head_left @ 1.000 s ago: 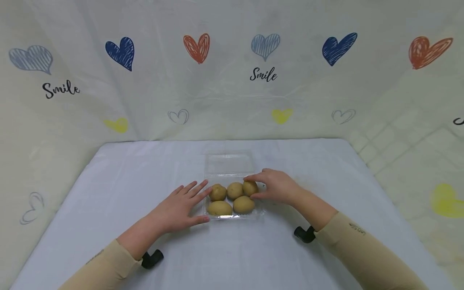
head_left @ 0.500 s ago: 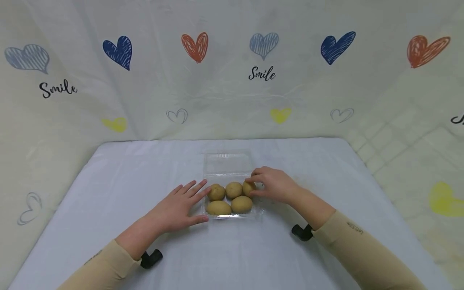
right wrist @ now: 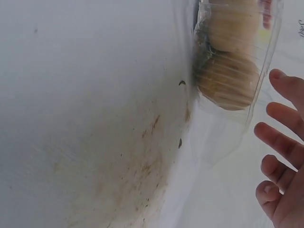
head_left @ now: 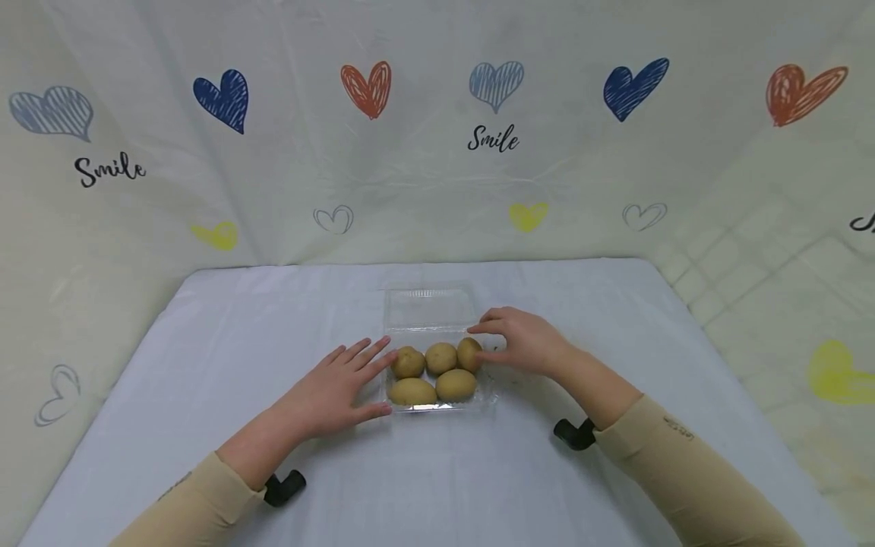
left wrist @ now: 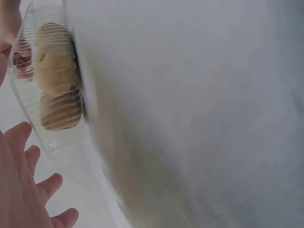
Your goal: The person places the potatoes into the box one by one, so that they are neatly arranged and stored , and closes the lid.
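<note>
A clear plastic clamshell box lies with its lid folded back, holding several potatoes in two rows. My left hand is spread at the box's left side, fingers straight, its fingertips at the rim. In the left wrist view those fingers hold nothing. My right hand is at the box's right side, beside the back right potato. The right wrist view shows its fingers loosely bent and apart from the box wall, with nothing between them.
The table has a white cloth. Brown dirt smudges mark the cloth right of the box. Behind hangs a pale curtain printed with hearts. A black camera mount sits under the left wrist, another black mount under the right.
My right hand has let go of the back right potato and drawn back a little to the right. That potato stays in the box. The left hand has hardly moved.
</note>
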`<state>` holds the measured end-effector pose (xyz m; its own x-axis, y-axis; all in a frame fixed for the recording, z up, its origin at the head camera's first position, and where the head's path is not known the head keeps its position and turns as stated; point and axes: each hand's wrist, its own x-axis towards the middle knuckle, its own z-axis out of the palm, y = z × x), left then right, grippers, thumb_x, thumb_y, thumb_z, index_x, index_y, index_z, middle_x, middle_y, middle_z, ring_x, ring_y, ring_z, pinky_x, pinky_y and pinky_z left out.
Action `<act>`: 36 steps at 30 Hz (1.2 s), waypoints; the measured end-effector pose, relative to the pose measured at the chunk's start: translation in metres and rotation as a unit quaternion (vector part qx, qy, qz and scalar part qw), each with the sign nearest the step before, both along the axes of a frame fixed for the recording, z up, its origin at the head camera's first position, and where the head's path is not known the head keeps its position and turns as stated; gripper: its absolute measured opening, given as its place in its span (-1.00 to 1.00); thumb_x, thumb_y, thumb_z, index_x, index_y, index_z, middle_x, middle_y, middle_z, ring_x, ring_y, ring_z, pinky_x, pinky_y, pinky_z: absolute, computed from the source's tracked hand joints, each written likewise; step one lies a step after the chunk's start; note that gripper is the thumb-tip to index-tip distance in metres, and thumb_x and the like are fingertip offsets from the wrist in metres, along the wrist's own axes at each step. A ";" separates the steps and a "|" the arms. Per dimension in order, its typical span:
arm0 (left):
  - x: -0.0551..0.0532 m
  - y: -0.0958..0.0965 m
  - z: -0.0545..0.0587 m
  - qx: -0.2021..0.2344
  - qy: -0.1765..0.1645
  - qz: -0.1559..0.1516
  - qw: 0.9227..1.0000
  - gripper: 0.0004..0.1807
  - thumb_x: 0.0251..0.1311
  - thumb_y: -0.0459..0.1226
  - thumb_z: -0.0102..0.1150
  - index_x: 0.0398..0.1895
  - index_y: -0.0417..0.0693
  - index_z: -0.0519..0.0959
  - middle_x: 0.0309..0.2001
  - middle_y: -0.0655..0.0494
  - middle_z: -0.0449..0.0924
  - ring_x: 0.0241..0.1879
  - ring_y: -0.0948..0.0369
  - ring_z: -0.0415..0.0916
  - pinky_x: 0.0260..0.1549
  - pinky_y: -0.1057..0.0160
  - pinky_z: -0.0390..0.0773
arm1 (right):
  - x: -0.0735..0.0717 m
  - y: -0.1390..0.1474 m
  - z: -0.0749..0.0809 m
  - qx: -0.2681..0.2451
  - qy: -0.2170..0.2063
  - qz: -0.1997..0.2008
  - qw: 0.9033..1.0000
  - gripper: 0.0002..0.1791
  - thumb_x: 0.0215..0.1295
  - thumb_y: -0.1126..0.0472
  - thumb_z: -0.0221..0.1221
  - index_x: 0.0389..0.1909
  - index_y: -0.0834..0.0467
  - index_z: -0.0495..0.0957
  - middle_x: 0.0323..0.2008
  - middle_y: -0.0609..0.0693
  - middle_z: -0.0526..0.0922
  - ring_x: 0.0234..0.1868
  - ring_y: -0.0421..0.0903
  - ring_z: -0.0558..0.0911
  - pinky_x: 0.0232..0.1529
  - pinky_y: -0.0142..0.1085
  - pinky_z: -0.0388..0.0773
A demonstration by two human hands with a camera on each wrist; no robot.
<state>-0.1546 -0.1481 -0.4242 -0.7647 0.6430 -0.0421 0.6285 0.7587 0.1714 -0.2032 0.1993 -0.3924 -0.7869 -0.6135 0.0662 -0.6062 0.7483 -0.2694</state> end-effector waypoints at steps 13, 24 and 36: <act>-0.017 -0.004 0.000 0.054 -0.012 0.071 0.996 -0.16 0.36 0.30 -0.10 0.57 0.13 0.11 0.56 0.10 0.01 0.48 -0.02 0.08 0.33 -0.12 0.25 | -0.001 0.015 -0.004 -0.043 -0.111 -0.114 0.986 -0.32 0.20 -0.24 0.31 0.25 0.05 0.56 -0.01 -0.06 0.61 -0.22 -0.12 0.51 -0.20 -0.23 0.48; -0.045 0.002 -0.006 0.073 -0.103 0.122 0.984 -0.12 0.35 0.35 -0.17 0.54 0.02 0.17 0.51 -0.02 0.10 0.47 -0.07 0.08 0.33 -0.17 0.24 | -0.012 0.019 -0.011 -0.062 -0.170 -0.121 0.976 -0.27 0.22 -0.24 0.28 0.27 0.15 0.52 0.00 0.03 0.62 -0.20 -0.07 0.47 -0.20 -0.22 0.45; -0.065 0.009 -0.003 0.092 -0.144 0.118 0.978 -0.18 0.40 0.24 -0.10 0.53 -0.08 0.17 0.52 -0.11 0.06 0.49 -0.13 0.01 0.38 -0.19 0.13 | -0.027 0.014 -0.021 -0.073 -0.193 -0.116 0.972 -0.30 0.26 -0.21 0.27 0.27 0.18 0.51 -0.03 -0.01 0.62 -0.11 -0.02 0.50 -0.11 -0.18 0.47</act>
<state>-0.2200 -0.1394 -0.4276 -0.8658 0.4676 -0.1780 0.3454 0.8161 0.4633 -0.2301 0.2133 -0.4133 -0.8866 -0.4222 -0.1889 -0.2579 0.7903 -0.5559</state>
